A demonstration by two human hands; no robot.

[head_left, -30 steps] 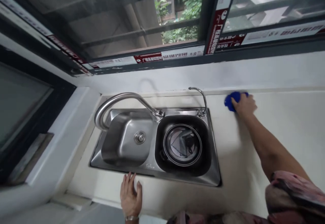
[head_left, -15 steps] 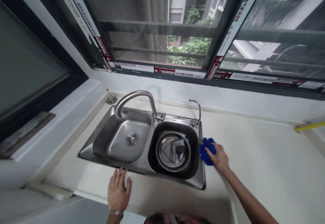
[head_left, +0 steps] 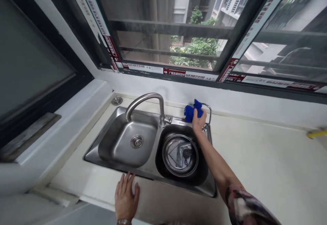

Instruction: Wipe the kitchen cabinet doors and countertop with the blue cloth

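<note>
A bunched blue cloth [head_left: 191,113] is gripped in my right hand [head_left: 199,120], above the back rim of the right basin and just left of the small curved tap [head_left: 210,111]. My left hand [head_left: 126,196] lies flat with fingers spread on the counter's front strip, fingertips at the front edge of the steel double sink [head_left: 150,165]. Inside the right basin sits a round metal strainer basket [head_left: 180,175] with a greyish, crumpled item in it that I cannot make out. The left basin [head_left: 120,143] shows its drain.
A large curved faucet [head_left: 146,96] rises behind the sink and arches over the left basin. A round metal knob [head_left: 117,100] sits at the back left corner. White counter [head_left: 255,157] extends right, toward a yellow pipe [head_left: 316,134]. Windows line the back wall.
My right hand has carried the blue cloth from the counter right of the sink to the back rim by the small tap. My left hand stays by the sink's front edge. The view shifted slightly.
</note>
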